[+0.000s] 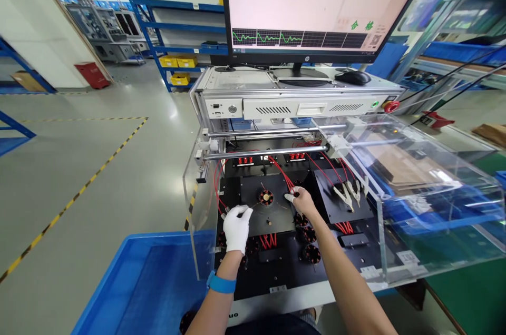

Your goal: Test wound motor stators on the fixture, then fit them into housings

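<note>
White-gloved, the left hand [237, 227] pinched thumb and fingertips together at a thin copper-coloured wire [256, 205] beside a round black-and-copper coil [266, 197], which lay on a square black plate [250, 186] between the hands. Pale covers [290, 197] tipped the right hand [302, 200], its fingers curled closed around slim red cables [281, 170]. Handling the coil's wires appeared the step in hand; the next move seemingly called for a steady, fine pinch.

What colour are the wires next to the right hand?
Red. The wires show best in the head view.
</note>
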{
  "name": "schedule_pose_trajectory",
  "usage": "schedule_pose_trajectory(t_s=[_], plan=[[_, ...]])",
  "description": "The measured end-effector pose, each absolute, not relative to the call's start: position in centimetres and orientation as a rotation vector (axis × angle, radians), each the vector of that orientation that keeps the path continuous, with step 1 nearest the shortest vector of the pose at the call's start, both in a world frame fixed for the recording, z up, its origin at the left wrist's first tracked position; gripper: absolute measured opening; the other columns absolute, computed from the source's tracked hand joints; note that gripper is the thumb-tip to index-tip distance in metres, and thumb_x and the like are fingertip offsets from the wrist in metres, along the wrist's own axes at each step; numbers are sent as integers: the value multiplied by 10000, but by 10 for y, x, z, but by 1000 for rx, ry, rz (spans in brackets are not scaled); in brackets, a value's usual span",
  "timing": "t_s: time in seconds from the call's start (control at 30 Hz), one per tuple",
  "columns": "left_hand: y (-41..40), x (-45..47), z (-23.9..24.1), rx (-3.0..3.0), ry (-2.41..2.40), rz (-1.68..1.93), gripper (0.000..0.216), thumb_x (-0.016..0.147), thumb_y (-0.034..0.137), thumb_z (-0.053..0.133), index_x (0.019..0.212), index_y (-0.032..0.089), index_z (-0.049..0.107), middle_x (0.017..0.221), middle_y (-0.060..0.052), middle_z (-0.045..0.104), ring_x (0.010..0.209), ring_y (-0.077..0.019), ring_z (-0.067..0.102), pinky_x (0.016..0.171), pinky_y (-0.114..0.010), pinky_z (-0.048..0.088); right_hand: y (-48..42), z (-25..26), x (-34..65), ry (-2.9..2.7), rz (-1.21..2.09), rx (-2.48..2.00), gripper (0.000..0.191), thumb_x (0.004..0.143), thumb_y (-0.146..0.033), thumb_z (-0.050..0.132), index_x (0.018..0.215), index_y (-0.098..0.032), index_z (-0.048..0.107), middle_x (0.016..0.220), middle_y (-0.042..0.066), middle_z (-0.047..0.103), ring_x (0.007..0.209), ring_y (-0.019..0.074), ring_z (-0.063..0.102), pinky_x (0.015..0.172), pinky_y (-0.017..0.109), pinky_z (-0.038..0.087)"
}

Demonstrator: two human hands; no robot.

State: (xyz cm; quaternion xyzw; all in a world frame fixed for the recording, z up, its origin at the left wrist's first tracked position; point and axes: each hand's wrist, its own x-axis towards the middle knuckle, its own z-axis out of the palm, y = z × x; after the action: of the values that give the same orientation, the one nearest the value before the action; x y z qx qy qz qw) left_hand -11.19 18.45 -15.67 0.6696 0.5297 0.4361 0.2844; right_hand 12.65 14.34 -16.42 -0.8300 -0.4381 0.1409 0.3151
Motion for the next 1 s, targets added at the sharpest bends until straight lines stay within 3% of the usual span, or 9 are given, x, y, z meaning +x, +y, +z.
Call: schedule_pose_trajectory(t_s=[0.07,0.17,0.23,0.4,0.63,0.8,0.9,1.0], plan=[[178,-110,-146,1848,1395,1231,144,757,288,556,772,193,662,888,-44,687,951,-204,601,890,-384,455,141,-150,124,-1150,345,-2206,317,680,-442,583,860,-181,603,786,20,599,692,162,557,622,253,395],[168,-100,-129,2270,1156,1120,191,755,211,571,926,245,650,1108,-32,619,1159,-235,463,986,-432,363,138,-126,119,-1142,362,-2336,615,651,-440,616,1199,-221,442,951,52,604,835,215,581,691,297,405],[166,-87,-123,2559,941,926,281,721,165,608,972,288,634,1184,-7,578,1216,-262,397,1007,-470,322,137,-114,115,-1158,430,-2486,765,649,-465,615,1305,-213,313,1041,97,586,906,261,580,726,339,411],[174,-65,-137,2699,748,783,115,756,230,592,772,314,669,1057,49,644,1204,-260,406,1026,-513,259,137,-111,105,-1225,422,-2708,628,683,-524,560,1197,-186,433,1058,137,570,932,305,580,724,383,428],[176,-68,-150,2460,781,772,116,751,240,607,807,305,686,1093,52,642,1150,-211,466,951,-426,375,132,-129,88,-1246,333,-2695,652,690,-539,566,1207,-178,398,1060,131,572,960,282,574,722,360,441],[173,-68,-148,2371,799,793,126,738,208,616,793,288,696,1101,50,638,1155,-194,459,956,-381,385,126,-131,96,-1243,269,-2658,527,698,-511,563,1095,-171,500,959,132,607,887,290,593,702,370,438],[172,-66,-145,2341,814,815,124,727,200,624,779,285,697,1077,49,647,1138,-189,470,958,-374,384,134,-121,109,-1085,363,-2458,456,663,-486,600,983,-163,561,806,99,626,813,271,600,701,367,438],[171,-66,-143,2331,827,819,123,724,196,624,772,284,695,1057,49,654,1130,-196,475,954,-378,385,151,-113,112,-872,707,-1996,403,642,-465,615,916,-174,567,663,29,601,645,198,593,599,305,453]])
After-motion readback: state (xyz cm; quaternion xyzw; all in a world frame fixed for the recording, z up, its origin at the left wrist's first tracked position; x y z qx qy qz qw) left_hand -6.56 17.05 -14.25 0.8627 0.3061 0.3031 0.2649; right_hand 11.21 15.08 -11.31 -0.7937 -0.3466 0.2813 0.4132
